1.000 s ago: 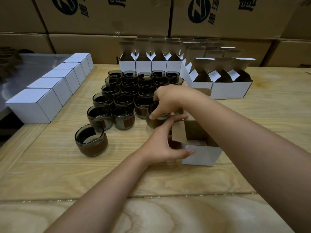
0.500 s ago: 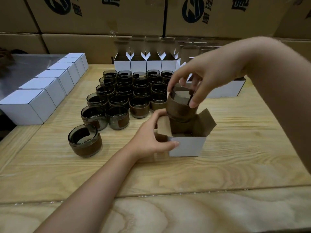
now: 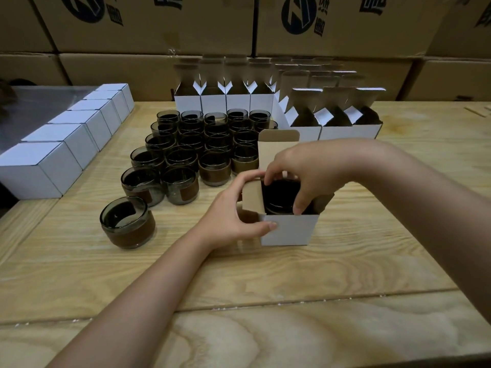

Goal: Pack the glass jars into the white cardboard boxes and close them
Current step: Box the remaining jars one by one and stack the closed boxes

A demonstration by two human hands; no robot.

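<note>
The right hand [image 3: 313, 171] reaches down from the right of the frame, its fingers curled round the rim of a dark glass jar [image 3: 281, 195], which sits inside an open white box [image 3: 289, 229] at the middle of the frame. The left hand [image 3: 239, 213] grips that box's left side, with the thumb on the white front face and the fingers on the brown side flap. The box's lid flap [image 3: 276, 144] stands upright behind the right hand.

Just left of the box, a cluster of jars [image 3: 202, 144] stands in rows, and one single jar [image 3: 127, 221] sits apart, lower left. A row of closed boxes [image 3: 53, 150] runs along the left edge of the wooden table [image 3: 239, 288]. Empty open boxes [image 3: 334, 123] line the upper middle and right, in front of stacked brown cartons [image 3: 159, 22].
</note>
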